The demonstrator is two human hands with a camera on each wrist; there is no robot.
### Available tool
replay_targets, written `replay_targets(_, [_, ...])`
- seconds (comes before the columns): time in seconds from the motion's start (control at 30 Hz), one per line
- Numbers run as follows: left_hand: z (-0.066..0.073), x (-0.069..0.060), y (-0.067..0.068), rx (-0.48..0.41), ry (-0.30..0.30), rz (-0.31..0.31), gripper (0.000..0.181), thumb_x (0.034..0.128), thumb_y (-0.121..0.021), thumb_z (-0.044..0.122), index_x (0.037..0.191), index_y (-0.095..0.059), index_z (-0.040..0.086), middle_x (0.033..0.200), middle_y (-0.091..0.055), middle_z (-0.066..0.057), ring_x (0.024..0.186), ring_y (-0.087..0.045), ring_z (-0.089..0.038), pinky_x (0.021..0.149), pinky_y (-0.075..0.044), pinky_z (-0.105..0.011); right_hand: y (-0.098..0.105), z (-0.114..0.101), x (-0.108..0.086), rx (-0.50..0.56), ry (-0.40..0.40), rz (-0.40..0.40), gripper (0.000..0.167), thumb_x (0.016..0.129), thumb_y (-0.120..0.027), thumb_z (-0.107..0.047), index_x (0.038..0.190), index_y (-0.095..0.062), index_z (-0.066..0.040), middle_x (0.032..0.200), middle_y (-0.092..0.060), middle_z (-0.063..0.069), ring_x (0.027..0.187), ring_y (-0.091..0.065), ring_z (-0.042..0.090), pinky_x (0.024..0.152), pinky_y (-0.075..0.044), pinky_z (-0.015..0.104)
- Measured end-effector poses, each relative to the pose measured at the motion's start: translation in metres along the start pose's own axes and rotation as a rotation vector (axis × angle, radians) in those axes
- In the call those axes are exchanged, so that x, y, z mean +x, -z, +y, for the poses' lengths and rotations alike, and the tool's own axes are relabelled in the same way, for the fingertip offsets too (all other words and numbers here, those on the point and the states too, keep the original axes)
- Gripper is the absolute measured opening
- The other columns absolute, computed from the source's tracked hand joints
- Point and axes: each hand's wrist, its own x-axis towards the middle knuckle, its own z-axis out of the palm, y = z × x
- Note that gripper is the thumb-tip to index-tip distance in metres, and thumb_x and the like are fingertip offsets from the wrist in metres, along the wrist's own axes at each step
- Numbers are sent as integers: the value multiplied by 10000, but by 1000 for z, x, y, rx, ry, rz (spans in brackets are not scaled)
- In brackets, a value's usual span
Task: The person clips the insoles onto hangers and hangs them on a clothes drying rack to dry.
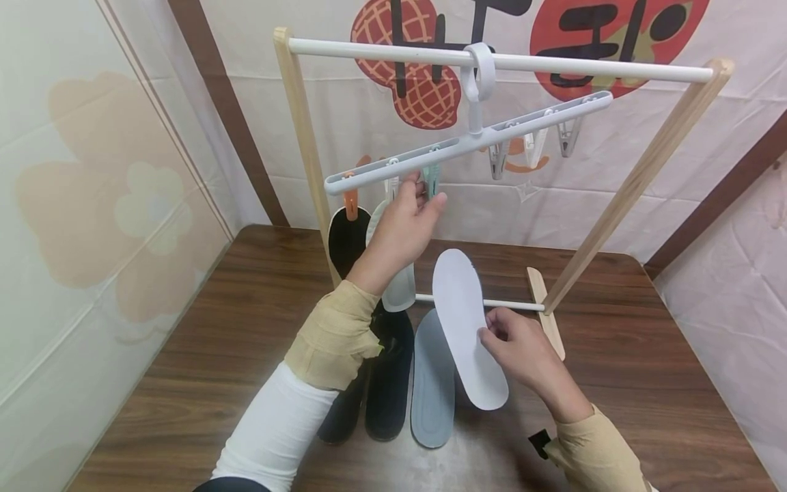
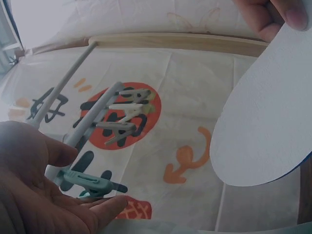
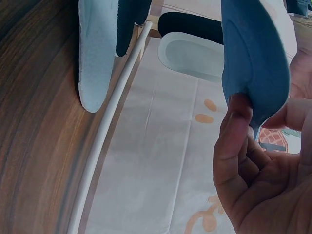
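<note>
My right hand (image 1: pixel 525 345) pinches an insole (image 1: pixel 464 321) at its right edge and holds it tilted above the table. Its white side faces the head camera, while the right wrist view shows its blue side (image 3: pixel 256 53). Up at the hanger (image 1: pixel 473 143), my left hand (image 1: pixel 399 229) is beside a teal clip (image 1: pixel 433 179). In the left wrist view this clip (image 2: pixel 90 181) lies between the spread thumb and the fairly straight fingers. A black insole (image 1: pixel 347 242) hangs from an orange clip (image 1: pixel 350 203), and a pale insole (image 1: pixel 401 290) from a white clip, partly behind my left hand.
A white rod (image 1: pixel 393 52) on wooden posts (image 1: pixel 639 188) carries the hanger. Several grey and white clips (image 1: pixel 568 137) hang on its right half. On the wooden table (image 1: pixel 652 383) lie a grey-blue insole (image 1: pixel 433 383) and black insoles (image 1: pixel 390 383), partly covered by my left arm.
</note>
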Motion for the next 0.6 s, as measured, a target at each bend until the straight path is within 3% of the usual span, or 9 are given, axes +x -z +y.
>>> replay_targets(0.6, [1, 9, -5, 16, -48, 64, 546, 1071, -503, 264, 1530, -313, 38, 1550, -443, -134, 1421, -443, -206, 1148, -378, -358, 5, -6, 0, 5, 21, 23, 111, 933, -614, -156, 965, -655, -57, 776, -600, 18, 707, -520, 163, 608, -433, 292])
